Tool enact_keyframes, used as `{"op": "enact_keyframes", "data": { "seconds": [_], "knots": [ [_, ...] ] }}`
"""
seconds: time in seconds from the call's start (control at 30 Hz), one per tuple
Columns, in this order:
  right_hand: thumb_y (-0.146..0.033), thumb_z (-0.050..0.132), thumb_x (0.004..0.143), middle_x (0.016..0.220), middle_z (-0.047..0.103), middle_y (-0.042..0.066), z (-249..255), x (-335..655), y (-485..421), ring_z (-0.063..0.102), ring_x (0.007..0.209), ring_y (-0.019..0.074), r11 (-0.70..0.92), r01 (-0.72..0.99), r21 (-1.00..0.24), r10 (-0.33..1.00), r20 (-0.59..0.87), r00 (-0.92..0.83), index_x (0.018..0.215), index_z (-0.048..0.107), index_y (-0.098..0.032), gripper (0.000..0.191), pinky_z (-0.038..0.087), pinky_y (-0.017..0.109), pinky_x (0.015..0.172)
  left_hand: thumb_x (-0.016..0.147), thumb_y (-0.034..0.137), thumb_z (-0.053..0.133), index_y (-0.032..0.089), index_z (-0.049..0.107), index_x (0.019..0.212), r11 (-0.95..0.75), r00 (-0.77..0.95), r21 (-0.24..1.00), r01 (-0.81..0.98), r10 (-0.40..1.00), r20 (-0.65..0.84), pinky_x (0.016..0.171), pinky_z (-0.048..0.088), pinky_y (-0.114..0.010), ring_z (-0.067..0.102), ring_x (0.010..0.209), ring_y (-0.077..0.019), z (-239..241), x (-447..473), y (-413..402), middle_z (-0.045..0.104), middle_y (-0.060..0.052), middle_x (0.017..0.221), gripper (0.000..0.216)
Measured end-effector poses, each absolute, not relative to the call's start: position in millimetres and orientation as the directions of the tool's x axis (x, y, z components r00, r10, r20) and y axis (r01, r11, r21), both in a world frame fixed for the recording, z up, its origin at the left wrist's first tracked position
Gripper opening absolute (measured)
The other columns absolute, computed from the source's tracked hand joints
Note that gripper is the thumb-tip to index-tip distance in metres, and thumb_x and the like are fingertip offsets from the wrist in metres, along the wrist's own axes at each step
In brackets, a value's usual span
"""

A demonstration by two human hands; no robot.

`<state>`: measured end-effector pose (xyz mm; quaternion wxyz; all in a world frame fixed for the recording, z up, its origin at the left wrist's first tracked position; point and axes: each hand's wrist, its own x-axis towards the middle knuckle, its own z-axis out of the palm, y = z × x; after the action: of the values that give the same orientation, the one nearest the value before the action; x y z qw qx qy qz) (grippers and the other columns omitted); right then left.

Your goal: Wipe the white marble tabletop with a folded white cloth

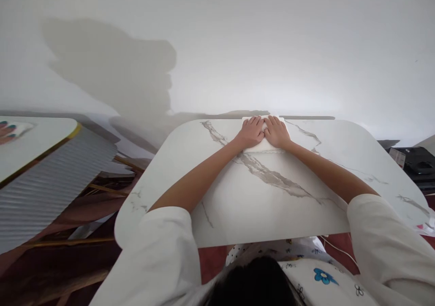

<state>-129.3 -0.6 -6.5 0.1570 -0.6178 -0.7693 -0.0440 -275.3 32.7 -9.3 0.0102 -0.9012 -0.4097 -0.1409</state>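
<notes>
Both hands are lying flat, palms down and fingers together, side by side on a white folded cloth (263, 145) at the far edge of the marble-patterned table (238, 197); left hand (250, 131) and right hand (277, 131) are touching at the thumbs. Neither hand is gripping anything. On the neighbouring table (37, 138) at far left, another person's fingers (7, 130) with teal nails are showing.

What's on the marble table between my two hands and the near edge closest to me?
Head view: only bare marble table there. The left hand and right hand press a white folded cloth at the far edge.
</notes>
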Motion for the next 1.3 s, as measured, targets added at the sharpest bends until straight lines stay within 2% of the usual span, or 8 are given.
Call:
{"op": "enact_keyframes", "data": {
  "seconds": [0.33,0.6,0.83,0.97,1.17,1.3],
  "knots": [
    [-0.024,0.029,0.092,0.148,0.040,0.013,-4.3,-144.1,-78.7,0.032,0.137,0.0262,0.227,0.962,-0.154,0.946,0.269,-0.180,0.138,0.043,-0.012,0.050,0.028,0.041,0.108,0.090,0.025,0.031,0.004,0.039,0.138,-0.663,0.627,0.110,0.740,0.740,0.241,0.111,0.024,-0.047,0.032,0.136,-0.0303,-1.6,-291.1,-51.8,0.037,-0.020,0.148,0.053],
    [-0.024,0.031,0.092,0.151,0.038,0.013,-6.2,-154.2,-149.5,0.029,0.140,0.0264,0.219,0.965,-0.143,0.952,0.249,-0.179,0.142,0.040,-0.010,0.052,0.024,0.041,0.111,0.091,0.027,0.031,0.009,0.038,0.140,-0.649,0.620,0.135,0.749,0.758,0.204,0.112,0.024,-0.051,0.031,0.138,-0.0303,-1.5,-302.0,-122.5,0.036,-0.017,0.149,0.052],
    [-0.025,0.033,0.092,0.151,0.038,0.012,-3.3,-163.3,-202.2,0.029,0.140,0.0253,0.210,0.966,-0.148,0.953,0.250,-0.169,0.141,0.042,-0.012,0.052,0.025,0.042,0.112,0.091,0.028,0.031,0.007,0.038,0.140,-0.648,0.625,0.141,0.748,0.760,0.180,0.113,0.023,-0.053,0.029,0.139,-0.0315,1.9,-311.4,-173.3,0.035,-0.018,0.150,0.053],
    [-0.026,0.031,0.092,0.151,0.038,0.011,-2.9,-167.8,-220.5,0.030,0.140,0.0259,0.220,0.966,-0.135,0.950,0.253,-0.182,0.141,0.043,-0.013,0.052,0.027,0.042,0.112,0.091,0.029,0.030,0.006,0.037,0.141,-0.641,0.624,0.146,0.753,0.767,0.150,0.114,0.022,-0.051,0.027,0.141,-0.0312,2.9,-316.2,-190.8,0.034,-0.018,0.151,0.056],
    [-0.027,0.029,0.092,0.152,0.036,0.013,-1.6,-181.7,-224.9,0.029,0.140,0.0292,0.209,0.971,-0.117,0.959,0.219,-0.180,0.142,0.041,-0.012,0.054,0.028,0.047,0.111,0.091,0.031,0.030,0.015,0.036,0.143,-0.656,0.631,0.150,0.740,0.754,0.184,0.114,0.023,-0.049,0.029,0.141,-0.0273,0.9,-329.9,-193.9,0.036,-0.013,0.151,0.054],
    [-0.028,0.030,0.092,0.152,0.035,0.015,-1.0,-202.7,-221.1,0.028,0.140,0.0325,0.239,0.964,-0.116,0.956,0.205,-0.212,0.142,0.040,-0.010,0.054,0.028,0.050,0.110,0.091,0.030,0.029,0.012,0.035,0.144,-0.643,0.622,0.145,0.752,0.765,0.166,0.115,0.023,-0.050,0.029,0.141,-0.0277,-0.7,-351.8,-192.7,0.035,-0.014,0.151,0.056]
  ]
}}
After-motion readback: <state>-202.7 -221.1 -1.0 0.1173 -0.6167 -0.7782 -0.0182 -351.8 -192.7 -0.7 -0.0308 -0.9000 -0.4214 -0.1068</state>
